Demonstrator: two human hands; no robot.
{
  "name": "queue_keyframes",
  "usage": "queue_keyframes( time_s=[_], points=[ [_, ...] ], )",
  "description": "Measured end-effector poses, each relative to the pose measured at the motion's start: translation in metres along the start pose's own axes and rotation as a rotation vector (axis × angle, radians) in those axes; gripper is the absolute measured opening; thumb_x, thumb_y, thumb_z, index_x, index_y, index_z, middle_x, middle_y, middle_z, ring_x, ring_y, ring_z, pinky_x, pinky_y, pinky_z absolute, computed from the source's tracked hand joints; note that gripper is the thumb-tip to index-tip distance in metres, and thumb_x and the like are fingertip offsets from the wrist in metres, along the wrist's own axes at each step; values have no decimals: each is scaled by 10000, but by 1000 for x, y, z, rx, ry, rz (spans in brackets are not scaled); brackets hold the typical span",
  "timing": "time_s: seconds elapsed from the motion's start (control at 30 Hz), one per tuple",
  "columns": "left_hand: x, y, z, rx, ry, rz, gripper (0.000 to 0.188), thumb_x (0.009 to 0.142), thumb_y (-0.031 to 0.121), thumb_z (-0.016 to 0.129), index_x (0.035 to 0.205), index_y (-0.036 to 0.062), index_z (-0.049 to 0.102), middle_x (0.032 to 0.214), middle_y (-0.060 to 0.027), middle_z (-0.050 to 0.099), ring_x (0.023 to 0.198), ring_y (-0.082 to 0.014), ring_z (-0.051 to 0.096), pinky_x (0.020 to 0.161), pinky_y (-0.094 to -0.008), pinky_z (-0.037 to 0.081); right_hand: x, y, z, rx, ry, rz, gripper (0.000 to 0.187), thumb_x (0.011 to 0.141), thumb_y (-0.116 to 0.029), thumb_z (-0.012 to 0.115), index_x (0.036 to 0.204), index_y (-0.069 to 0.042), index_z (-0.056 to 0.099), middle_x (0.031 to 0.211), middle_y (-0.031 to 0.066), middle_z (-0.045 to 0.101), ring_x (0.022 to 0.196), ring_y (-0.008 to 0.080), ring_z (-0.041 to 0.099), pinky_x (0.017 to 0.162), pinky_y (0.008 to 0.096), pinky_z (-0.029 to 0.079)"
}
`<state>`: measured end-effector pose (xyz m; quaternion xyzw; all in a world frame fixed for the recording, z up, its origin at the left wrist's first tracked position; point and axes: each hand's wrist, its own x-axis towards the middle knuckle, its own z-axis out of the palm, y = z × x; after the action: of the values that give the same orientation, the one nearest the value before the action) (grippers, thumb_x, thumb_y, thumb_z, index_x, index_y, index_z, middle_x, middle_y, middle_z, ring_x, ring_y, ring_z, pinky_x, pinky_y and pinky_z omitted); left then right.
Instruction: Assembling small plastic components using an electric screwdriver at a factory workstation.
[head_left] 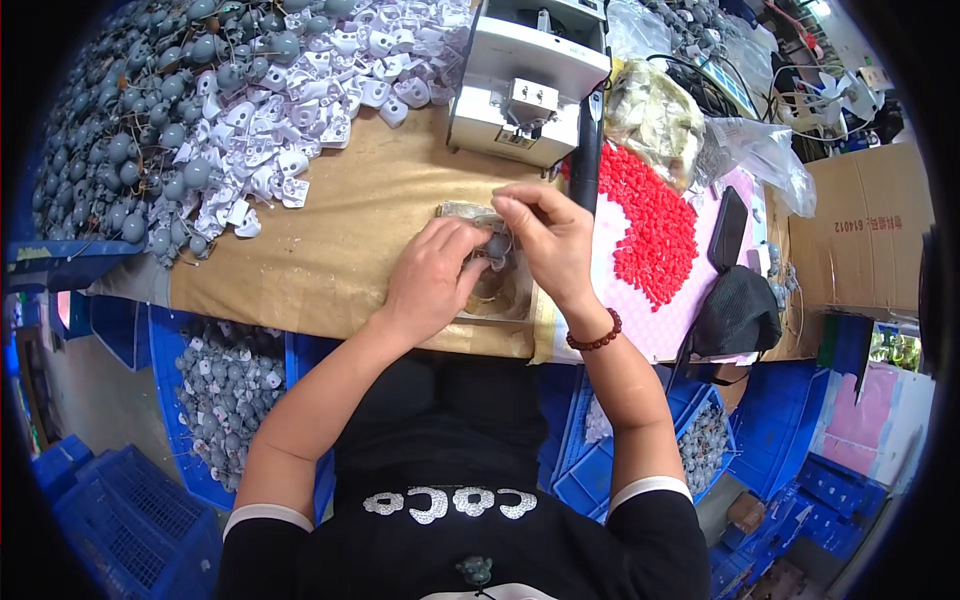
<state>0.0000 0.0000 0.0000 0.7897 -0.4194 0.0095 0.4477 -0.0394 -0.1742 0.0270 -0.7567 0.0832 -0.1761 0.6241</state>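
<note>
Small grey part (492,250) mostly hidden between both hands; its shape unclear.

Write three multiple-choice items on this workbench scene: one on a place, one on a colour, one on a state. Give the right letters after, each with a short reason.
1. Where does the heap of white plastic parts lie?
A. On the table's far left, beside the grey parts
B. In the blue bin at the person's right knee
C. On the pink sheet

2. What colour are the small pieces heaped on the pink sheet?
A. Green
B. Red
C. Yellow

3. How do the two hands stand?
A. Apart, at opposite table ends
B. Both resting in the lap
C. Close together over the table, pinching a small grey part

Answers:
1 A: the white heap sits at the far left, next to the grey ones.
2 B: the pieces are bright red.
3 C: the left hand and right hand meet at the small part, before the white machine.
</note>
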Motion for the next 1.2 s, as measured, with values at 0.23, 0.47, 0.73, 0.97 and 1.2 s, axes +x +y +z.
queue_keyframes(
  time_s=[0.23,0.47,0.73,0.97,1.2],
  points=[
    [-15,10,-66,-117,-76,-48,343,863,-99,642,1178,29,600,1105,-169,622,991,-328,643,837,-400,539,14,-28,-4,206,-309,197,218,903,-70,747,1103,13,715,975,38,722,886,92,652,790,247,534],
    [-137,17,-249,305,-1133,-588,276,848,57,690,1120,60,644,1064,-188,654,1031,-373,639,894,-424,516,12,-8,-133,-991,-209,-104,192,843,-108,738,1026,-50,725,925,144,677,831,353,660,730,422,535],
    [-59,-27,-190,591,-357,-249,180,842,54,649,1017,33,610,1024,-147,615,967,-356,588,788,-447,493,7,42,-176,-1313,-329,-77,137,839,-109,665,951,-36,696,891,149,653,919,349,634,785,459,526],
    [-6,-118,-148,1041,-267,194,217,808,95,629,1023,65,628,994,-80,602,929,-257,585,739,-395,485,7,49,-176,-1210,-289,-74,130,827,14,636,953,0,664,892,159,631,849,338,633,772,417,523],
    [-27,-75,-97,549,-232,258,216,820,111,651,1031,61,653,942,-70,627,892,-257,625,769,-375,519,5,31,-152,-502,-194,120,128,945,17,612,1058,6,670,899,9,613,744,80,556,674,247,464]
  ],
)
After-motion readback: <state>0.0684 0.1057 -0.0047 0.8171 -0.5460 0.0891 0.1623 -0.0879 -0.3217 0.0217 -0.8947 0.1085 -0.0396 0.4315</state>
